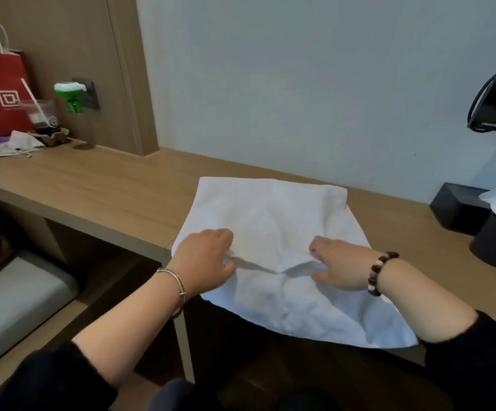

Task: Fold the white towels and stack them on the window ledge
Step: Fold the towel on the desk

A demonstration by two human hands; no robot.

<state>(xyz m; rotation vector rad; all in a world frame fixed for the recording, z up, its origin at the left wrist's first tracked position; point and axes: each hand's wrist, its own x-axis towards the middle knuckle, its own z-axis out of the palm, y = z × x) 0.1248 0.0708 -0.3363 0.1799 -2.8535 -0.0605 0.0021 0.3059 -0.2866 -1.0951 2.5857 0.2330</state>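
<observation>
Bench (92,185): wooden, under our white towel (273,209).
Left hand (205,259): we pinch towel's left crease.
Right hand (338,268): pinches towel's right crease.

A wooden desk (92,185) meets a pale wall (300,84), with perhaps a grey cushioned bench (12,298) below.

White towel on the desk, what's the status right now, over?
Left hand and right hand each pinch a raised crease in the white towel. Towel spread on wooden desk, near edge overhanging. Black box at right, clear of it.
</observation>
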